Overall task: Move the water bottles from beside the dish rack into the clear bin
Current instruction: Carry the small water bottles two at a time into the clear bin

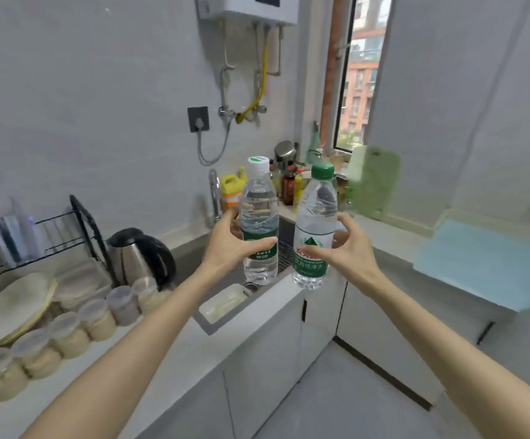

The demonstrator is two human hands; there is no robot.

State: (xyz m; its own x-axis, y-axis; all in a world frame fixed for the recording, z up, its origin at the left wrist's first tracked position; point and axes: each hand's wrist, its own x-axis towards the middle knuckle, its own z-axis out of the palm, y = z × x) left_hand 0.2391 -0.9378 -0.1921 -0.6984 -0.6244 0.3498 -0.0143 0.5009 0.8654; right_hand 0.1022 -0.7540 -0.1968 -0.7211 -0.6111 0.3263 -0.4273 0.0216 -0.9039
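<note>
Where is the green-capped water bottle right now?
In the head view, the green-capped bottle is upright in the right hand, centre frame above the sink edge, just right of the white-capped bottle held by the left hand.

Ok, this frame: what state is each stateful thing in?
White-capped bottle: capped, upright, held by left hand.
Green-capped bottle: capped, tilted slightly, held by right hand.
Kettle: lid shut, on the counter.
Dish rack: loaded.
Clear bin: not in view.
</note>
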